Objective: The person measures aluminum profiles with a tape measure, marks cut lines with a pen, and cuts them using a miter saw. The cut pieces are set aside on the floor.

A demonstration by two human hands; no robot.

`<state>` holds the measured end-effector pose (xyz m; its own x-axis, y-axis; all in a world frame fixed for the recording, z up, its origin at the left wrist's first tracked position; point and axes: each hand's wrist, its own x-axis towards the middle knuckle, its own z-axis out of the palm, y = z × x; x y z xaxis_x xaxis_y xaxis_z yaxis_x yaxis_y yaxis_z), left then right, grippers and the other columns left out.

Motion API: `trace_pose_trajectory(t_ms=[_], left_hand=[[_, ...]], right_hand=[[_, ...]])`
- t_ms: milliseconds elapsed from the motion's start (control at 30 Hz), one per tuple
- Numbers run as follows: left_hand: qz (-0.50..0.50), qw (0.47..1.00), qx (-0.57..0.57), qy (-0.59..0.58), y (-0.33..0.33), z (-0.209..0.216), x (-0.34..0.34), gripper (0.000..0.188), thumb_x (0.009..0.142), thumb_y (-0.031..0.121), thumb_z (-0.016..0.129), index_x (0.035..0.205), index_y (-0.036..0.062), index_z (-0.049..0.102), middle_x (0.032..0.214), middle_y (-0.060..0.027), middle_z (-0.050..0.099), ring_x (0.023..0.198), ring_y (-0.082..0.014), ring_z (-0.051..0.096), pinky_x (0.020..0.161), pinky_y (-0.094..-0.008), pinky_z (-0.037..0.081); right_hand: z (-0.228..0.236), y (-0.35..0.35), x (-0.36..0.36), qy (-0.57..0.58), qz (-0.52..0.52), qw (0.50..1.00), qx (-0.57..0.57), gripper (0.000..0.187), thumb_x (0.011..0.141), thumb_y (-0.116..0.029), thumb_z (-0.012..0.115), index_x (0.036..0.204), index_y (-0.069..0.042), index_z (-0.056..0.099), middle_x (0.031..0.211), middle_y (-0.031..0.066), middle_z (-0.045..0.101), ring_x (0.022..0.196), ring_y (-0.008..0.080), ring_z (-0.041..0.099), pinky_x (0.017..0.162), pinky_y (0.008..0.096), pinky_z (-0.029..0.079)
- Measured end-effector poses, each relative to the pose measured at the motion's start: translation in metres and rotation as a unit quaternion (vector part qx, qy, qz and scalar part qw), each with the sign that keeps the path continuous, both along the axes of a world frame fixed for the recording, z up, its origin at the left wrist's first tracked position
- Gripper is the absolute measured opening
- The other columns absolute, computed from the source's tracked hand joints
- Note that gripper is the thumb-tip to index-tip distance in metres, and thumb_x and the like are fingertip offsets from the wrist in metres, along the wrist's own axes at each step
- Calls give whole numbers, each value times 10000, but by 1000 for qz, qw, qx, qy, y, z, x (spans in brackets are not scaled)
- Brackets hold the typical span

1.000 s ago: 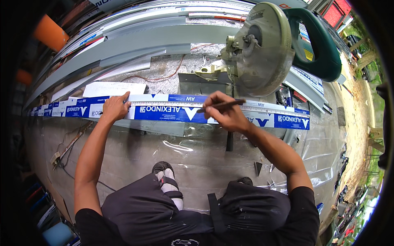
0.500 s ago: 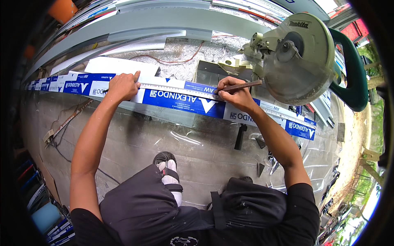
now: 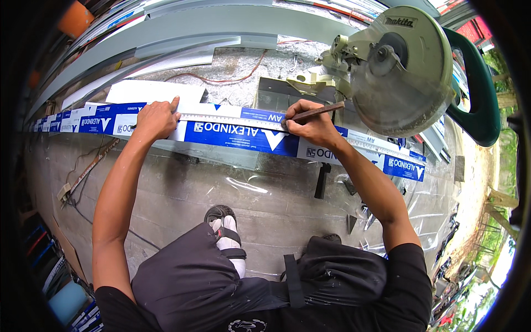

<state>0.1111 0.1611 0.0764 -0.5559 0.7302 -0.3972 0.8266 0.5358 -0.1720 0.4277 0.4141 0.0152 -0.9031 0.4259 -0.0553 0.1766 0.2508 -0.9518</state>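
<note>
With your left hand [image 3: 157, 119] on the film-wrapped profile [image 3: 238, 136] before the chop saw [image 3: 417, 61], its grip unclear, and your right hand [image 3: 311, 126] pinching a brown pencil [image 3: 318, 112], the long ruler [image 3: 221, 119] could skew if pencil pressure nudges it.

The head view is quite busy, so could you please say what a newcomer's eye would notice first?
Probably the saw with its green handle, at upper right. Next comes the long blue and white bar across the middle, a measuring strip along it. The left hand rests on it, and a pencil is in the right hand's grip.
</note>
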Motion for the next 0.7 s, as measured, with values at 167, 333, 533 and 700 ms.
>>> trace_pose_trajectory(t_ms=[167, 333, 533, 700], left_hand=[[-8, 1000, 10, 2, -1, 0, 0, 530, 1015, 341, 594, 1512, 158, 568, 1111, -193, 757, 1094, -378, 702, 942, -490, 543], [2, 1000, 8, -7, 0, 2, 0, 525, 1010, 335, 599, 1503, 159, 579, 1116, -192, 756, 1096, -379, 701, 949, -491, 539], [-1, 1000, 0, -6, 1, 3, 1, 529, 1017, 352, 595, 1510, 163, 571, 1121, -189, 755, 1101, -379, 700, 955, -490, 538], [2, 1000, -3, -3, 2, 5, 2, 529, 1021, 359, 593, 1514, 167, 568, 1130, -184, 753, 1107, -375, 699, 963, -485, 537]], right_hand=[[-2, 0, 0, 7, 3, 1000, -6, 213, 848, -140, 784, 980, 3, 697, 891, 46, 731, 824, 91, 678, 740, 247, 555], [-2, -1, 0, 7, -1, 1000, 1, 195, 848, -125, 779, 973, 3, 700, 884, 49, 734, 814, 93, 682, 732, 247, 560], [-4, -2, 0, 29, -4, 1000, 7, 182, 841, -106, 779, 962, 5, 701, 876, 49, 736, 799, 98, 679, 726, 253, 560], [-3, -1, -1, 28, 5, 1000, 5, 179, 836, -96, 779, 957, 10, 702, 873, 53, 738, 798, 102, 680, 723, 256, 561]])
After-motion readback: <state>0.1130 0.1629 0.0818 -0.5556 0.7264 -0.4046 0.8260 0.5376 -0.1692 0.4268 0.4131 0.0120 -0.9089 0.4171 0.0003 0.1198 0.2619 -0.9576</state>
